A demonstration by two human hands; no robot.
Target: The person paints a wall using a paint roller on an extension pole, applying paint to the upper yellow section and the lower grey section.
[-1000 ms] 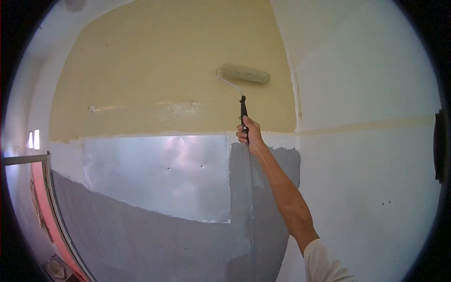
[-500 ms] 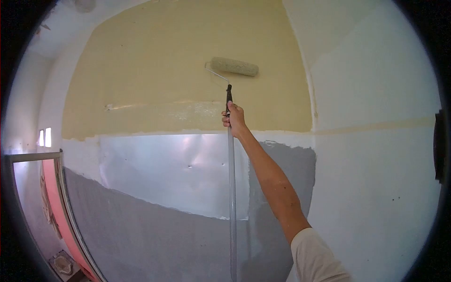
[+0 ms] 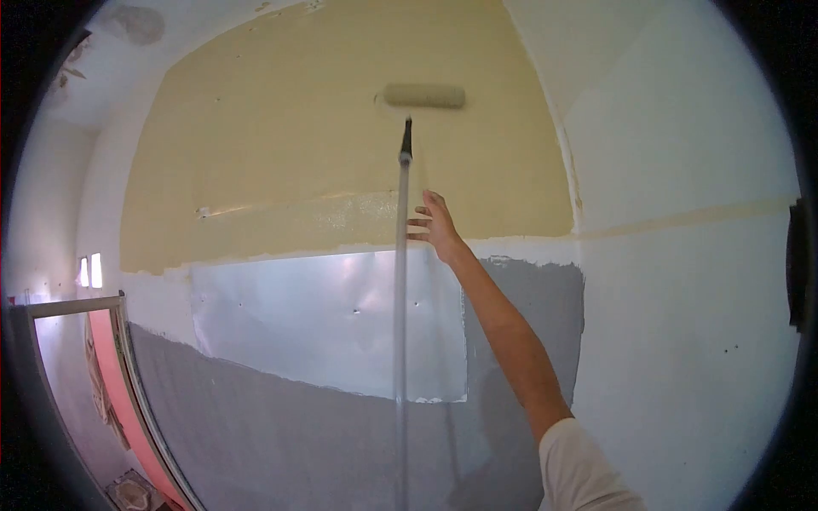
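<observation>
A paint roller (image 3: 424,95) with a beige sleeve lies across the yellow upper wall, blurred by motion. Its black handle (image 3: 406,140) sits atop a long grey extension pole (image 3: 400,298) that runs down past the bottom edge of the view. Just right of the pole, below the handle, is my right hand (image 3: 437,224), its fingers spread. The fingertips reach close to the pole; whether they touch it cannot be made out. My left hand is out of view, and the pole's lower end is hidden below the frame.
A shiny metal sheet (image 3: 332,324) covers part of the wall between the yellow paint (image 3: 281,119) and the grey lower wall (image 3: 298,434). At the left stands a door frame (image 3: 81,307) beside a pink panel (image 3: 128,392). A white wall (image 3: 682,341) borders the right.
My right hand has let go of the roller at its handle and opened beside the pole. The roller has moved higher on the wall, and the pole has shifted left.
</observation>
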